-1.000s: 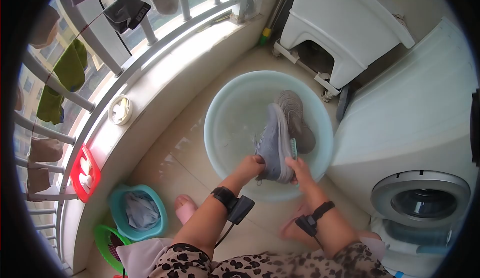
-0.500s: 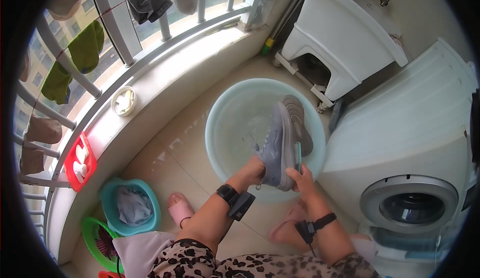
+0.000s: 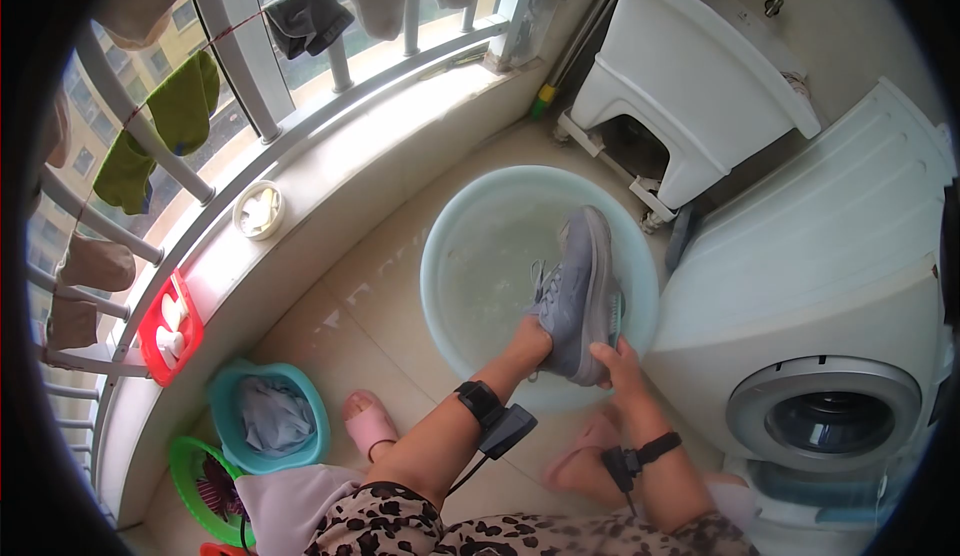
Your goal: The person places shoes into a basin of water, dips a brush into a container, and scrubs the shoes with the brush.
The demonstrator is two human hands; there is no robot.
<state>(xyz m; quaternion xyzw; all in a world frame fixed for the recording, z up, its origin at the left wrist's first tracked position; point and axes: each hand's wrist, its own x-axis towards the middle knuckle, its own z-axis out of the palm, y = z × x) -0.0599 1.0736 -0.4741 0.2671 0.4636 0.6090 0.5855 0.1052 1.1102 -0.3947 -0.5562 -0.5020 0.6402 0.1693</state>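
Observation:
A grey lace-up shoe [image 3: 578,286] is held over the large pale-blue basin [image 3: 436,301], toe pointing away and its white-grey sole side to the right. My left hand [image 3: 530,344] is closed on the shoe at its heel opening, with the fingers partly hidden inside. On the right, my right hand [image 3: 618,364] grips a brush [image 3: 616,312] with pale green bristles, held against the sole side; the shoe hides part of it. Water lies in the basin. The second shoe is mostly hidden behind the held one.
A washing machine [image 3: 800,286] stands right, a white sink [image 3: 690,76] at the back. Left are a teal tub [image 3: 222,426] with cloth, a green basket [image 3: 186,471], and a red tray [image 3: 158,356] and white bowl [image 3: 262,231] on the ledge. Socks hang above.
The held shoe has shifted right and tilted more upright, now covering the second shoe. Both hands moved right with it, and the brush is more hidden behind the sole.

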